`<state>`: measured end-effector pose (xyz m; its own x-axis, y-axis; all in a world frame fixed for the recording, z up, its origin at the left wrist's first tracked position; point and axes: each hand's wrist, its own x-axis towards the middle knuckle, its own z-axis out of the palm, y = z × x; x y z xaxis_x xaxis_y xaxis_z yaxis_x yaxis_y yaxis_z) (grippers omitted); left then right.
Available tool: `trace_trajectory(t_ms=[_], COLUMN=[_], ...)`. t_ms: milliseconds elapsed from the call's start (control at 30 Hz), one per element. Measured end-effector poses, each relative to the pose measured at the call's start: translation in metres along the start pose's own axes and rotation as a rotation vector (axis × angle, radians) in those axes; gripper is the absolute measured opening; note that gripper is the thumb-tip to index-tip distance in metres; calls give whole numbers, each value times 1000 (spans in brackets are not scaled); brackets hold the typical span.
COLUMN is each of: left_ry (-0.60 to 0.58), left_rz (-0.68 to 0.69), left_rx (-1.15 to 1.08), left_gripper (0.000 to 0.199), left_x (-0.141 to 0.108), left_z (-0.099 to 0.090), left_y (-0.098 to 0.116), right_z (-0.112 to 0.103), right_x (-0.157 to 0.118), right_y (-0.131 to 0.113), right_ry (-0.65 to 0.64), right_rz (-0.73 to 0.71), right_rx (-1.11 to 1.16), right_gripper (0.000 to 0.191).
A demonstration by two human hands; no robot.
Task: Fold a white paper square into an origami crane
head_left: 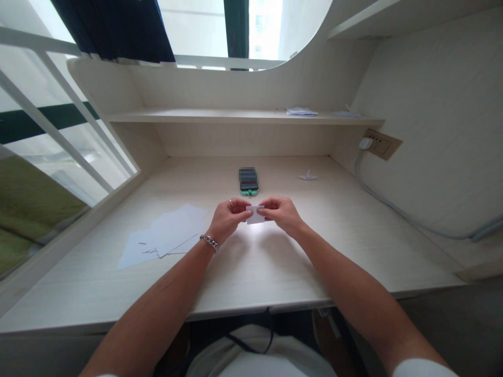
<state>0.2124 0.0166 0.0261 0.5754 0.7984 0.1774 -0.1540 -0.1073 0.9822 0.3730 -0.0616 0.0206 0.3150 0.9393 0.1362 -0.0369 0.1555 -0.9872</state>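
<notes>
Between my two hands is a small white piece of paper (254, 218), roughly square, held just above the desk. My left hand (231, 215) pinches its left edge between thumb and fingers; a ring and a chain bracelet show on this arm. On the right edge, my right hand (282, 213) grips the same paper with thumb and fingertips. The fingers behind the paper are partly hidden. Just beyond the hands, a phone (249, 179) in a green-edged stand or case rests on the desk, its screen blurred out.
Loose white paper sheets (173, 228) lie on the desk's left side. A folded paper crane (308, 176) sits at the back right. More papers (302, 111) rest on the shelf (220, 116). A grey cable (408, 215) runs from the wall socket (383, 144) along the right wall.
</notes>
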Motion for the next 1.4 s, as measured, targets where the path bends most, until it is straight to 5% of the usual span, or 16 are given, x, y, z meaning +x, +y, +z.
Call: trace_trajectory(t_ms=[467, 1400], left_ry=[-70, -66], left_rz=[-82, -14], left_rx=[3, -4], left_gripper=[35, 16], left_x=[-3, -2], left_z=[-3, -9], left_y=[6, 9], right_z=[-1, 6], right_x=[-3, -10], right_y=[-3, -12], right_ry=[-76, -112], right_rz=[71, 89], right_rx=[-3, 177], right_gripper=[32, 30])
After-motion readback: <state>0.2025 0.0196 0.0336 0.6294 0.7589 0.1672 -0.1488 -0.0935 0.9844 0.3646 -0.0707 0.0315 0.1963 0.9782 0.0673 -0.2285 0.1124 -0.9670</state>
